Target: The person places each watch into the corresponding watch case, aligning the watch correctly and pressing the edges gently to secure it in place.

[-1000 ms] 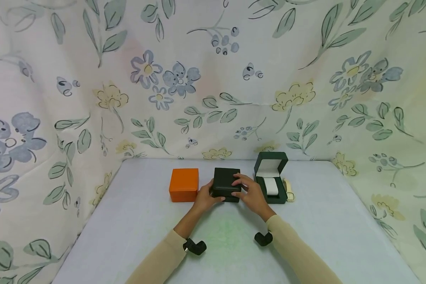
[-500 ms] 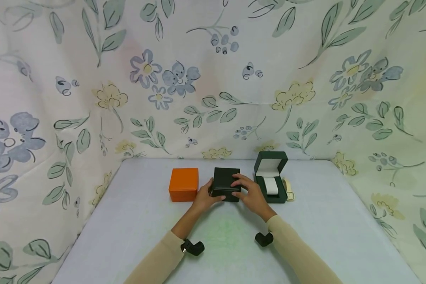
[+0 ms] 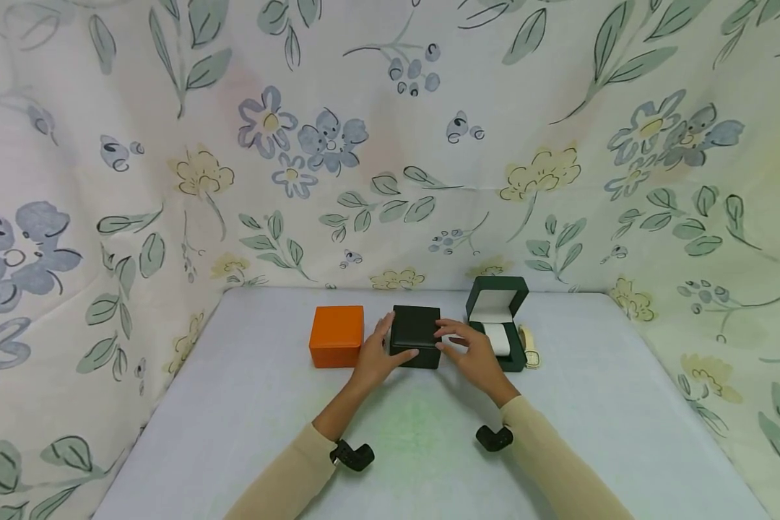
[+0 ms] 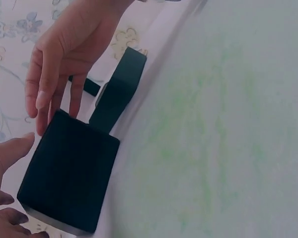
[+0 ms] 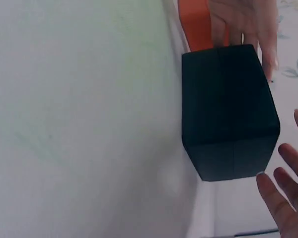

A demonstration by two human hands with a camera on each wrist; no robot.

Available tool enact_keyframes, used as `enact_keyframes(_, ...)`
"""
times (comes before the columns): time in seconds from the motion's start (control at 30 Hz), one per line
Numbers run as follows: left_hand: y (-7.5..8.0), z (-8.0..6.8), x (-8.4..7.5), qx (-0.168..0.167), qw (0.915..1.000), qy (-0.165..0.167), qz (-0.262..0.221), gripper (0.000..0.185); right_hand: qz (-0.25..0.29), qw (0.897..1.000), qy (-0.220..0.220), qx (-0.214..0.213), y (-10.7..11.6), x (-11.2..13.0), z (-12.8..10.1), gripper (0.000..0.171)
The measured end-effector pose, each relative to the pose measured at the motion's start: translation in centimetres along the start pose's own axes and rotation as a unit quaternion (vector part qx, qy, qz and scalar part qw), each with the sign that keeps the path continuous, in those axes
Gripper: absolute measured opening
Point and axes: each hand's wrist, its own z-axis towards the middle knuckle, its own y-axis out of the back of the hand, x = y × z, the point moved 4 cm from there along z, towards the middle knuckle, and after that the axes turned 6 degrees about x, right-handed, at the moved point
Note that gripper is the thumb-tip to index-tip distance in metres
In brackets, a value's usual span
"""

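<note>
Currently, both hands flank one closed box at frame centre of the head view.

Left hand [image 3: 372,355]: fingers relaxed and nearly straight, laid along the left side of the black box [image 3: 416,345], thumb at its lower front edge; it steadies the box and grips nothing.

Right hand [image 3: 474,352]: fingers spread and straight, tips at or just off the right edge of the black box. The right wrist view shows a small gap there, so contact cannot be confirmed. It holds nothing.

Black box: lid shut, standing flat on the table [image 3: 247,404], centre of frame. The seam between lid and base shows as a line in the right wrist view [image 5: 228,111]. Judgement: with a hand on each flank, the box is kept from sliding.

Orange box [image 3: 336,336]: closed, just left of the black box; the left hand lies between the two.

Open box [image 3: 497,321]: dark green, just right of the right hand, lid upright, white cushion [image 3: 496,339] showing inside.

Pale item [image 3: 529,349]: touching the right side of the open box; too small to identify.

Backdrop [image 3: 390,144]: flowered cloth across the upper frame and both sides.

Wrist cameras: dark mounts at lower centre, on each sleeve [image 3: 279,477].
</note>
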Motion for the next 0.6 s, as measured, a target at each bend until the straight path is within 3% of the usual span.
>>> enact_keyframes(0.33,-0.6,-0.1,-2.9,0.002,0.9990,-0.037,0.025,0.092,0.017,0.999,0.020,-0.040,3.3,3.3,-1.7,0.016)
enact_keyframes(0.6,-1.8,0.5,-3.9,0.020,0.9971,-0.049,0.055,0.090,-0.017,0.998,-0.013,-0.063,5.8,0.8,-2.6,0.017)
